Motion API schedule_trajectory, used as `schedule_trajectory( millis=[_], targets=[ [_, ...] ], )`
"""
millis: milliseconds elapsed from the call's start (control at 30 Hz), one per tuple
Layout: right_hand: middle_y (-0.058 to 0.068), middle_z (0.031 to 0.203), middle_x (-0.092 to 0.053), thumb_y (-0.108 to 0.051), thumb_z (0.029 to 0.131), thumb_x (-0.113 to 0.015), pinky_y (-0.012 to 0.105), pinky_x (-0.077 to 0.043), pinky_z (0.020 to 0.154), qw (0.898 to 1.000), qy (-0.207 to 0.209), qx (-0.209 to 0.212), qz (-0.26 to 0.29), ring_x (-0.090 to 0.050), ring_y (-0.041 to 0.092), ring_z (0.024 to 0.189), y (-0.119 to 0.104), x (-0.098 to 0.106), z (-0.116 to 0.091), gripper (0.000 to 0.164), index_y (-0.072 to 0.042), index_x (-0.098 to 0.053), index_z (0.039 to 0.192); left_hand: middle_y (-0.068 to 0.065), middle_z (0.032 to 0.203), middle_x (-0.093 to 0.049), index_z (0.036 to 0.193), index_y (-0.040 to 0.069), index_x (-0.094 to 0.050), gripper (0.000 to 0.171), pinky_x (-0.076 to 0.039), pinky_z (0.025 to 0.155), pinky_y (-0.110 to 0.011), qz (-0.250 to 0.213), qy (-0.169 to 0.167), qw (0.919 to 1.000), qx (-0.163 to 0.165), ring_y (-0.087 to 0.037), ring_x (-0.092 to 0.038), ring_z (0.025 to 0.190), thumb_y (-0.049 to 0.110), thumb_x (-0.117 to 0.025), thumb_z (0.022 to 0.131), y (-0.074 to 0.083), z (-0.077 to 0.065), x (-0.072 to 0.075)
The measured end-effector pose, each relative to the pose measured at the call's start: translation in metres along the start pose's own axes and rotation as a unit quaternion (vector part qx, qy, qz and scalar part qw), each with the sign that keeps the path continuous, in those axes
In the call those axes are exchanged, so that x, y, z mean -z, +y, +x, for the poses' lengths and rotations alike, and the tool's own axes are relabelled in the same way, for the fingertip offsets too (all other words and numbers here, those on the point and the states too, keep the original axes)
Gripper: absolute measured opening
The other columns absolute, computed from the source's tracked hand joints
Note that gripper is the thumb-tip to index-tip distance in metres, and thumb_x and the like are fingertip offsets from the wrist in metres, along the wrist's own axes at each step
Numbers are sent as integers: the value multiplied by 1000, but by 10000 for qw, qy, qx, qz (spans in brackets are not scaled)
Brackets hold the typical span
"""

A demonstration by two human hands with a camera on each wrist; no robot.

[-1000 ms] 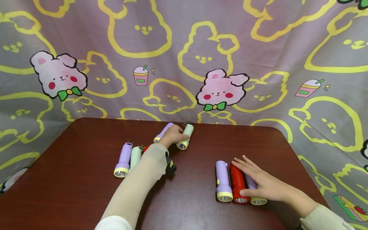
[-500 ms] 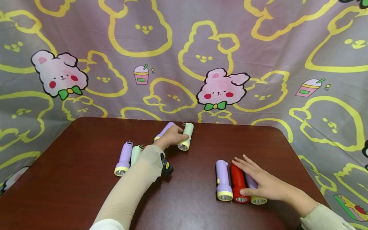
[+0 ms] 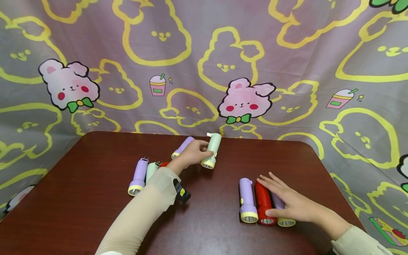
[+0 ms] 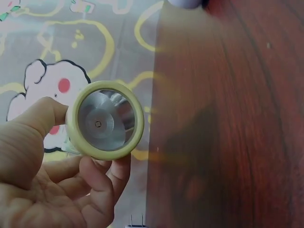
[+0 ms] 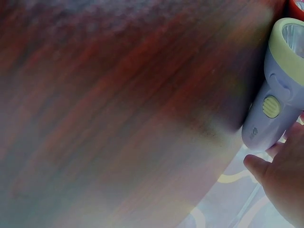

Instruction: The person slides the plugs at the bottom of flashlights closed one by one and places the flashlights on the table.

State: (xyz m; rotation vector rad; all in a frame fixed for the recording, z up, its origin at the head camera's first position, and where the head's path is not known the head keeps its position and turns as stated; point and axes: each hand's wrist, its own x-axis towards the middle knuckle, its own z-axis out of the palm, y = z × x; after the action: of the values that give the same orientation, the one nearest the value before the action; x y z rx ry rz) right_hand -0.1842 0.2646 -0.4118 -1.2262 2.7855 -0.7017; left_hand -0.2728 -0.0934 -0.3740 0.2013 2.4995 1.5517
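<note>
My left hand (image 3: pixel 195 153) grips a mint-green flashlight (image 3: pixel 215 142) near the back of the table, thumb on one side and curled fingers on the other. In the left wrist view its cream-rimmed lens (image 4: pixel 105 121) faces the camera, clear of the tabletop. At the right, my right hand (image 3: pixel 294 205) lies with fingers extended over a red flashlight (image 3: pixel 263 200) and a purple flashlight (image 3: pixel 278 202), which it partly covers. Another purple flashlight (image 3: pixel 246 194) lies just left of the red one. The right wrist view shows a purple flashlight (image 5: pixel 280 102) beside my fingertips.
A purple flashlight (image 3: pixel 186 143) lies behind my left hand. At the left of the brown table (image 3: pixel 79 184) are a purple flashlight (image 3: pixel 139 173), a green flashlight (image 3: pixel 151 170) and a red one (image 3: pixel 164 164), partly hidden by my sleeve. A patterned curtain (image 3: pixel 191 71) hangs behind.
My left hand has raised the mint-green flashlight and shifted it slightly right, away from the purple one behind the hand. My right hand has stayed in place.
</note>
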Motion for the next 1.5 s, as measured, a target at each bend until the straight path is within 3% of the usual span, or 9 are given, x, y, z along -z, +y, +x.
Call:
schedule_trajectory(
  millis=[233,433,500,567,667,900,1100,1300,1500],
  targets=[
    [12,154,-43,-47,81,-77,59,-39,105,9999,-3,-101,-122,4,-14,146,-1,0,0,84,-16,-42,151,-21,112,-71,132,-5,-57,48,-57,73,-28,-32,89,9991,-410,-18,-67,89,14,-71,90,6,-15,-2],
    [13,154,-43,-47,82,-76,66,-38,102,9999,-36,-118,10,5,-15,146,-3,1,0,83,-15,-42,150,-20,109,-72,130,-6,-58,48,-56,77,-27,76,176,9976,-660,-22,-69,96,15,-72,89,7,-28,-3],
    [14,154,-43,-46,82,-76,49,-34,114,9999,-20,-112,95,3,-13,146,-3,2,0,82,-16,-42,150,-19,108,-73,129,-5,-59,47,-55,76,-26,100,215,9970,-731,-21,-68,94,15,-72,89,7,-33,-3],
    [15,155,-42,-45,83,-76,27,-23,119,9998,-2,-91,202,3,-13,147,-4,2,0,81,-16,-42,150,-19,107,-73,129,-5,-59,47,-55,73,-25,98,230,9963,-818,-19,-68,90,14,-72,88,9,-37,-4],
    [17,155,-41,-45,84,-76,3,-3,107,9993,7,-28,373,3,-12,147,-3,2,0,80,-15,-42,150,-19,105,-73,128,-5,-60,45,-54,69,-23,101,231,9948,-988,-16,-66,82,12,-72,88,11,-44,-5],
    [22,153,-41,-42,84,-77,-1,-4,108,9985,62,142,523,3,-12,147,-1,0,2,80,-11,-43,149,-20,107,-72,129,-4,-60,46,-53,64,-22,123,159,9919,-1250,-15,-65,75,13,-72,88,17,-58,-8],
    [18,156,-38,-43,84,-76,1,-4,106,9983,-1,-58,572,1,-12,147,-3,2,0,80,-13,-41,151,-21,108,-72,130,-5,-59,47,-54,67,-23,67,108,9888,-1485,-16,-67,78,14,-71,88,20,-71,-10],
    [20,157,-36,-37,85,-77,-2,-3,107,9979,124,68,635,3,-14,146,-6,8,1,81,-11,-40,151,-19,108,-71,131,-4,-57,50,-54,68,-24,-37,208,9884,-1506,-16,-67,80,14,-72,87,22,-84,-11],
    [14,160,-32,-32,86,-76,-1,-4,107,9978,229,59,614,2,-10,148,-12,17,6,80,-18,-36,154,-19,109,-71,132,-2,-57,51,-56,76,-30,-327,320,9871,-1537,-18,-69,83,14,-73,86,22,-97,-14]
  ],
)
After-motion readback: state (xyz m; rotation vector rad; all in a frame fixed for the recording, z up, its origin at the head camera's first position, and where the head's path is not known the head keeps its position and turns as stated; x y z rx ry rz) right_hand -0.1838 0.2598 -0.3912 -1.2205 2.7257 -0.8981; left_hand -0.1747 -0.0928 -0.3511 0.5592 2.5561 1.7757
